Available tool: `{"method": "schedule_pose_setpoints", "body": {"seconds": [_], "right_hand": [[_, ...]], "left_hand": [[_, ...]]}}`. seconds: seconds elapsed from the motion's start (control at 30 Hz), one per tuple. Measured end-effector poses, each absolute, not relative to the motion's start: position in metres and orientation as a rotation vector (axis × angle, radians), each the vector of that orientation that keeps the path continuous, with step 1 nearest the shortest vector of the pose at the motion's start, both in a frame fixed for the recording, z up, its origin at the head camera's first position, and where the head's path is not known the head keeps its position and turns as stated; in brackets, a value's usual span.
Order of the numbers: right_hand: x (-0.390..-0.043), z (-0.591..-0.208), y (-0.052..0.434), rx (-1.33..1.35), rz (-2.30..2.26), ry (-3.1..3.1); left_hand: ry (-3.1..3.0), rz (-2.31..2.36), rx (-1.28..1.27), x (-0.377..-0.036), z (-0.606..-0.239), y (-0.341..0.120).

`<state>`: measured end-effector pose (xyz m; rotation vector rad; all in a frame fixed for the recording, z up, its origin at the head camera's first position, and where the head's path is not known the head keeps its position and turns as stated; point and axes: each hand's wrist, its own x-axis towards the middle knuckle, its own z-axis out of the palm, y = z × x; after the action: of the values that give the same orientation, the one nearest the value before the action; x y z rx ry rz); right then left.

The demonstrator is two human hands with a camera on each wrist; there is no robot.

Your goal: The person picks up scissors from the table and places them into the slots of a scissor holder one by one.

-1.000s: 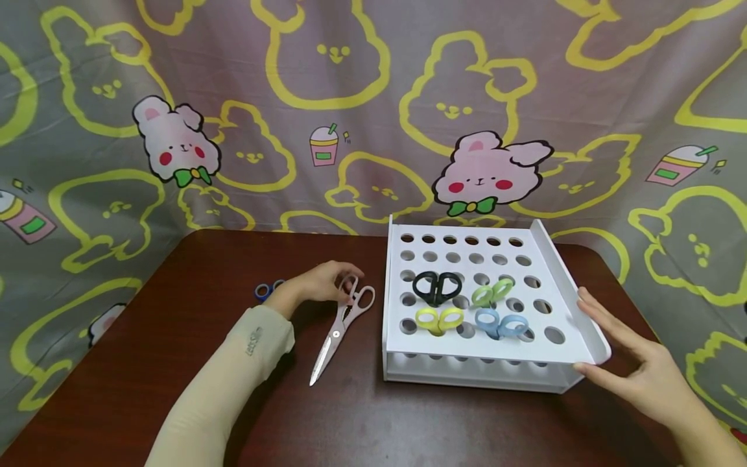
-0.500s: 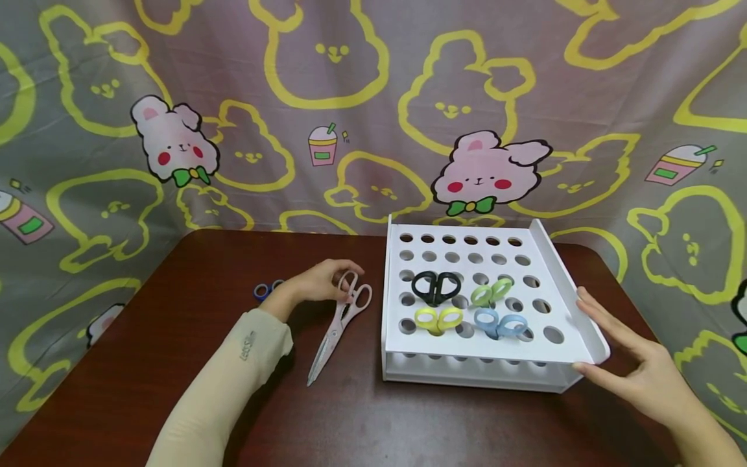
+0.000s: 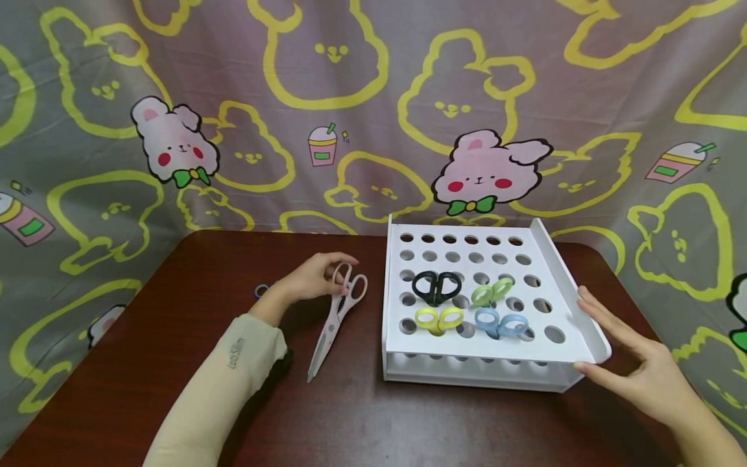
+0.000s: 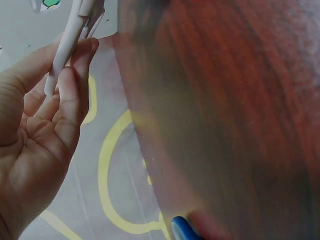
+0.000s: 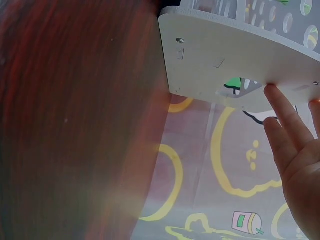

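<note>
Two hands at work | left hand (image 3: 313, 277) pinches white scissors (image 3: 335, 316) by handles, just left of white rack (image 3: 560, 272), tip on table (image 3: 175, 311) | right hand (image 3: 633, 363) flat, fingers straight against rack's right wall

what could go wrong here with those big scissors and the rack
1. The left hand pinches the white scissors only at the handle loops, with the blade tip on the table; they might swing or slip when lifted.
2. The right hand merely rests straight fingers against the white rack; a knock from the left could shift it.
3. The black scissors and yellow scissors fill holes nearest the left edge, so the blades may catch them.
</note>
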<state>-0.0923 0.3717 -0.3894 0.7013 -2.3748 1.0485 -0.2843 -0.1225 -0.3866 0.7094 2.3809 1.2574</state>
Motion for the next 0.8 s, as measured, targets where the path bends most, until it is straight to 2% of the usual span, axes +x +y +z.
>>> {"method": "schedule_pose_setpoints", "body": {"seconds": [0.17,0.8], "right_hand": [[-0.093,-0.39,0.372,0.707,1.045,-2.374],[-0.093,-0.391,0.372,0.724,1.075,-2.351]], "left_hand": [[2.412,1.288,0.666,-0.281,-0.379,-0.124],[2.618,1.34,0.75,-0.275,-0.357,-0.129]]}}
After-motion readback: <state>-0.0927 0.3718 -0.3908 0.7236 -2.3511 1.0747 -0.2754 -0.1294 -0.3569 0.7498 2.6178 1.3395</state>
